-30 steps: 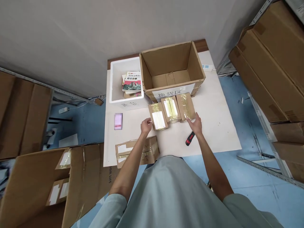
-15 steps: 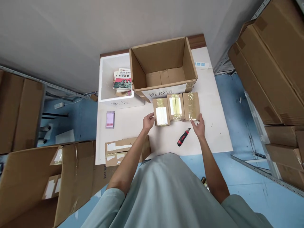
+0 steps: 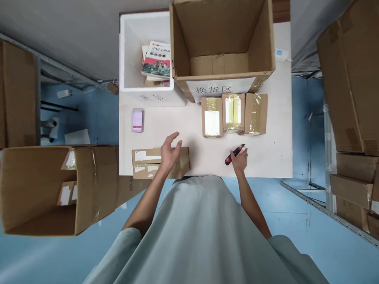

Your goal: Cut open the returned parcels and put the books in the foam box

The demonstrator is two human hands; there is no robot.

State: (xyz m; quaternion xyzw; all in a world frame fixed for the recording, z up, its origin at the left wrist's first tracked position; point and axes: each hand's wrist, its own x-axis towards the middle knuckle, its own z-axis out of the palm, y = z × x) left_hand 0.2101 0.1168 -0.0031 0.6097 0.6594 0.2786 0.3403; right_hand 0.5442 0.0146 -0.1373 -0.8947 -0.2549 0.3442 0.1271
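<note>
My right hand (image 3: 239,161) is on a red and black utility knife (image 3: 236,152) near the table's front edge, thumb on one side and fingers on the other, with the metal tip pointing up and right. My left hand (image 3: 170,154) is empty, thumb and fingers apart, over the right part of the flat cardboard boxes (image 3: 148,155) at the front left; it partly hides them. Farther back, three small taped cartons stand side by side: a left one (image 3: 212,118) with a white label, a middle one (image 3: 233,112) and a right one (image 3: 256,114).
Behind the cartons stands a large open cardboard box (image 3: 222,75) with a paper sign. Left of it is a white foam bin (image 3: 122,55) holding books (image 3: 156,59). A blurred purple item (image 3: 137,120) lies on the table (image 3: 275,154). Another open box (image 3: 96,189) stands at the left.
Both hands have left the row of cartons. The right came back to the utility knife, the left moved toward the flat boxes. The view has tilted, bringing the table's front edge higher.
</note>
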